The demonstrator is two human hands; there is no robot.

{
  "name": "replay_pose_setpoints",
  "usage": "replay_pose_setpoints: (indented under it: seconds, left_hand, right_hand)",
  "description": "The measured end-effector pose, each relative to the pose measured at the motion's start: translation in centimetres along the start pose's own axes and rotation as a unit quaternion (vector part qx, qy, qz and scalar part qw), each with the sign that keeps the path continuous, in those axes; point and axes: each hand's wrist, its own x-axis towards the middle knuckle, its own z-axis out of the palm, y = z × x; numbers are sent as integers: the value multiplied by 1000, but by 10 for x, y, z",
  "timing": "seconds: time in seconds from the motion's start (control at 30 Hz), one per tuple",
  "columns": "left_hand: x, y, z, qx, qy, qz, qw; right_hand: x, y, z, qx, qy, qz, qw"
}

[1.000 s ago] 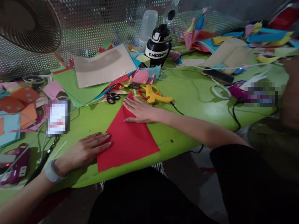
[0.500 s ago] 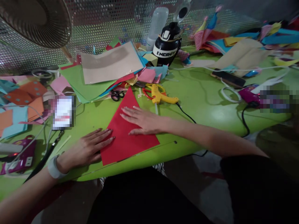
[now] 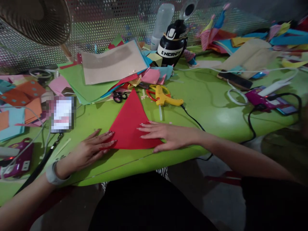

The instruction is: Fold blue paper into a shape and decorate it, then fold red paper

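A red paper triangle (image 3: 131, 122) lies flat on the green table (image 3: 134, 162), its point toward the back. The fingertips of my left hand (image 3: 90, 149) rest on its lower left corner, fingers spread. On the lower right corner lies my right hand (image 3: 165, 134), palm down with the fingers apart. Just beyond the triangle's tip are dark scissors (image 3: 120, 96). A yellow glue gun (image 3: 166, 98) sits to the right of the tip, beside orange-handled scissors that it partly covers.
Paper sheets (image 3: 113, 62) are stacked at the back, by a black bottle (image 3: 171, 45). A fan (image 3: 36, 19) stands at the back left. A lit phone (image 3: 62, 114) and a purple device (image 3: 18, 157) are on the left. Cables cross the right side.
The red paper's lower edge has turned from slanted to nearly level. My right hand has moved right and toward me, onto the right corner. My left hand has shifted only slightly.
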Motion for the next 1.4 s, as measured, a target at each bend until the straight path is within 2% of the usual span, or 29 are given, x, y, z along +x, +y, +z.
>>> replay_pose_setpoints:
  seconds: [0.07,0.13,0.27,0.33,0.4,0.43,0.47,0.5,0.57,0.6,0.67,0.87,1.0,1.1,1.2,1.27,1.33,1.4]
  left_hand:
    - [1,0,0,-50,35,-26,998]
    - [2,-3,2,-108,89,-79,987]
    - [4,-9,8,-196,207,-193,939]
    - [7,-8,9,-145,283,-177,931]
    - [12,-1,9,-8,332,-123,935]
    - [15,5,9,73,321,-94,940]
    - [18,12,9,144,287,-67,945]
    - [22,19,10,199,226,-29,953]
    - [32,31,14,235,117,5,965]
    - [37,35,17,241,86,2,967]
    - [45,37,24,253,60,-13,965]
    - [51,22,33,247,54,-24,967]
    - [50,18,33,233,57,-25,971]
    - [50,16,33,221,49,-25,974]
    - [50,15,33,208,40,-33,977]
    - [51,14,33,200,39,-40,978]
    - [52,14,33,189,41,-46,980]
    - [54,14,33,174,46,-48,983]
  right_hand:
    - [2,5,-2,48,55,31,997]
    - [9,10,-4,87,122,94,984]
    - [26,12,-7,78,231,200,949]
    - [34,11,-7,61,249,216,942]
    - [40,8,-8,54,244,226,941]
    - [42,7,-9,53,238,229,942]
    - [43,6,-10,53,231,231,944]
    - [44,5,-10,50,224,232,945]
    - [46,5,-11,41,223,237,945]
    - [46,5,-11,35,227,240,943]
    - [47,8,-10,32,238,245,939]
    - [50,15,-3,70,250,248,933]
    - [53,17,0,42,261,261,929]
    - [52,19,2,2,276,243,930]
    - [45,13,6,-118,354,169,912]
    - [38,4,9,-226,380,80,893]
    - [31,-5,14,-297,338,-23,892]
    - [27,-10,19,-319,263,-92,906]
